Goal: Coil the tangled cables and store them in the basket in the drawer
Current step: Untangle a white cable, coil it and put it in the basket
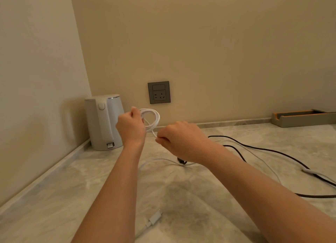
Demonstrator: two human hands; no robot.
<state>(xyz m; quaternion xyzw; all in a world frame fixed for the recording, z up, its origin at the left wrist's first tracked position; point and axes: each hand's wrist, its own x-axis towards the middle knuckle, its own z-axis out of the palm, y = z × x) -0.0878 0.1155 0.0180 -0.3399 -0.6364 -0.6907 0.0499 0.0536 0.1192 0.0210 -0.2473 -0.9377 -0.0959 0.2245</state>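
Both hands up over grey marble surface (pixel 54 197), coiling thin white cable (pixel 154 118).
Left hand (pixel 130 125) fisted round the coil's loops; right hand (pixel 179 139) pinches the tail just below it. Loose on surface: one dark braided cable (pixel 272 151), one more white cable (pixel 154 219) with plug end near. Beige walls, white kettle (pixel 104 122) in corner.
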